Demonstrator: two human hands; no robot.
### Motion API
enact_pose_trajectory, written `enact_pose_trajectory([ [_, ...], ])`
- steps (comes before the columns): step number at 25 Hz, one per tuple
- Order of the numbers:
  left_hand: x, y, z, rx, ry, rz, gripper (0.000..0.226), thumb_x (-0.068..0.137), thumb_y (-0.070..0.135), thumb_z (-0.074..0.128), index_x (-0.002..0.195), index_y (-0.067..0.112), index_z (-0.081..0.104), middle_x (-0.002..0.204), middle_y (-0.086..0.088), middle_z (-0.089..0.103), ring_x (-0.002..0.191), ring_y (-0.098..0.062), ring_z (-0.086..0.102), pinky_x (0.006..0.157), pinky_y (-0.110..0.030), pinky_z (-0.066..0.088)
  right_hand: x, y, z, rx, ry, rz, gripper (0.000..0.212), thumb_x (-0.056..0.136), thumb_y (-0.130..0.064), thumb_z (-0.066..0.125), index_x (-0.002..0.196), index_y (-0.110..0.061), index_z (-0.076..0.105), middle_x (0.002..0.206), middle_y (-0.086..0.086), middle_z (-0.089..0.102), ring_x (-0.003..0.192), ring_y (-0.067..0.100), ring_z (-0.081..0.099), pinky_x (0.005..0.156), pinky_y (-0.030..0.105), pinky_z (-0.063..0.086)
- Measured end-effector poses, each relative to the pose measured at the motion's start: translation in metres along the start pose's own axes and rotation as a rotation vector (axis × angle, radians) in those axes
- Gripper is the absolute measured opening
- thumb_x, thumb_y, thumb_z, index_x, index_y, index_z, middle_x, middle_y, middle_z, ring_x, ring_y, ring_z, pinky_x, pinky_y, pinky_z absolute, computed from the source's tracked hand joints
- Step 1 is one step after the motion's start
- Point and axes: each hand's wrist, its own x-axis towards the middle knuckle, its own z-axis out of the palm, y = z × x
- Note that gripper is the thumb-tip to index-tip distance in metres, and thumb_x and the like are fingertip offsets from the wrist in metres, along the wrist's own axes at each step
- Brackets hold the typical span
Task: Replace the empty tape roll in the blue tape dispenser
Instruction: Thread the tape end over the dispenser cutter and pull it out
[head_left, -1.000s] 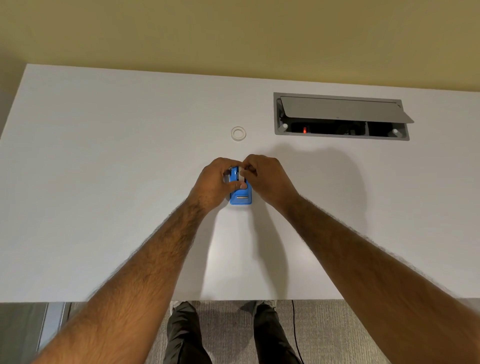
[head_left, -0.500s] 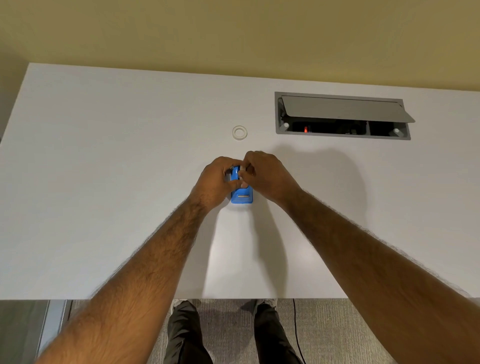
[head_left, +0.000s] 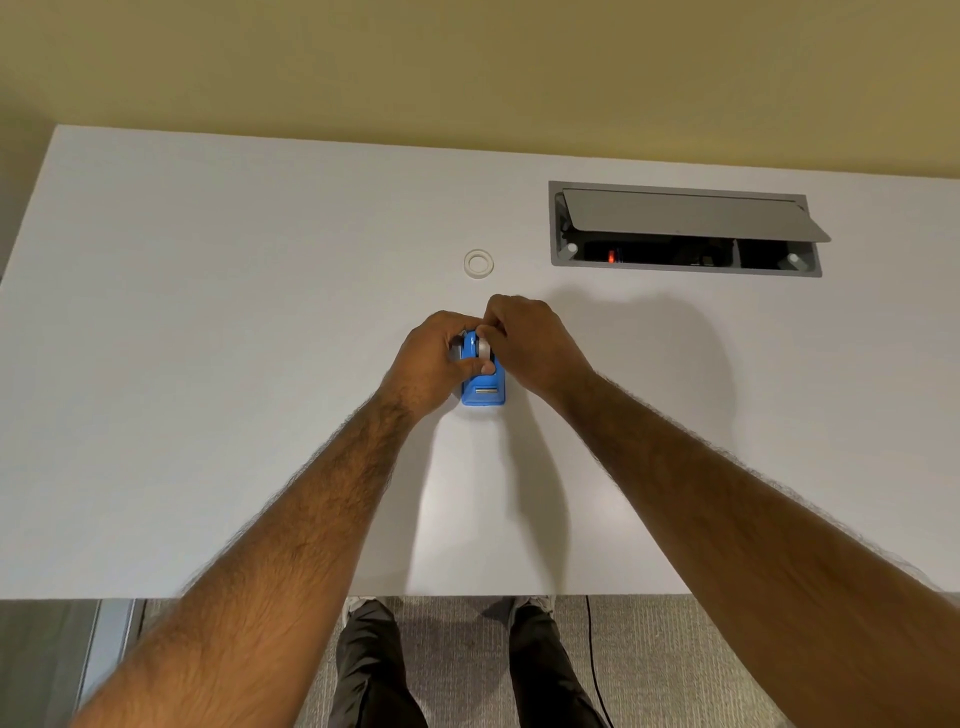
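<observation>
While the head view is looked at, these things are seen:
Dispenser: the blue tape dispenser (head_left: 483, 387) is stood on the white bench (head_left: 208, 364), in the middle.
Left hand: the left hand (head_left: 434, 361) is wrapped around the dispenser's side, fingers closed on it.
Right hand: the right hand (head_left: 530, 345) is pinched on a small white roll (head_left: 484, 347) at the top.
Good way: the dispenser should be held still, the roll moved straight.
Nearby: a clear tape ring (head_left: 478, 263) is laid just behind; an open cable box (head_left: 685, 228) is well apart.
In the way: nothing is seen.
</observation>
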Motion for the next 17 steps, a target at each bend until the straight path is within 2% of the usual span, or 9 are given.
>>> enact_pose_trajectory([
  [5,0.0,-0.002,0.0,-0.018,-0.01,0.022,0.047,0.075,0.029,0.085,0.118,0.027,0.065,0.113,0.007,0.062,0.101,-0.015,0.059,0.093,-0.03,0.05,-0.01,0.005,-0.007,0.115,-0.045,-0.048,0.015,0.082,-0.022,0.064,0.085,-0.01,0.055,0.079,0.006,0.061,0.07,0.018,0.054,0.062,0.021,0.042],
  [8,-0.001,-0.001,-0.001,-0.032,-0.003,0.027,0.047,0.074,0.027,0.086,0.116,0.027,0.066,0.114,0.006,0.063,0.102,-0.017,0.06,0.093,-0.032,0.05,-0.006,0.005,-0.01,0.205,-0.052,0.027,0.016,0.079,-0.019,0.068,0.087,-0.008,0.06,0.08,0.006,0.064,0.071,0.017,0.058,0.064,0.023,0.047],
  [10,-0.002,0.001,-0.001,-0.035,0.0,0.025,0.045,0.073,0.025,0.086,0.114,0.028,0.066,0.113,0.005,0.064,0.102,-0.017,0.06,0.092,-0.034,0.05,-0.003,0.005,-0.009,0.254,-0.04,0.073,0.017,0.079,-0.02,0.072,0.085,-0.008,0.062,0.077,0.002,0.062,0.067,0.012,0.054,0.06,0.016,0.043],
  [12,-0.002,0.001,-0.002,-0.031,-0.002,0.025,0.045,0.074,0.025,0.086,0.114,0.028,0.066,0.113,0.005,0.064,0.102,-0.017,0.06,0.093,-0.034,0.051,-0.001,0.005,-0.008,0.273,-0.027,0.101,0.015,0.08,-0.02,0.072,0.084,-0.009,0.062,0.077,0.001,0.061,0.066,0.01,0.051,0.058,0.012,0.038],
  [17,-0.003,0.002,-0.001,0.0,0.004,0.043,0.045,0.078,0.032,0.082,0.12,0.024,0.066,0.114,0.004,0.064,0.102,-0.017,0.06,0.093,-0.033,0.05,0.001,0.003,-0.005,0.271,0.019,0.144,0.011,0.087,-0.02,0.065,0.086,-0.01,0.061,0.08,0.002,0.062,0.069,0.01,0.053,0.059,0.011,0.038],
])
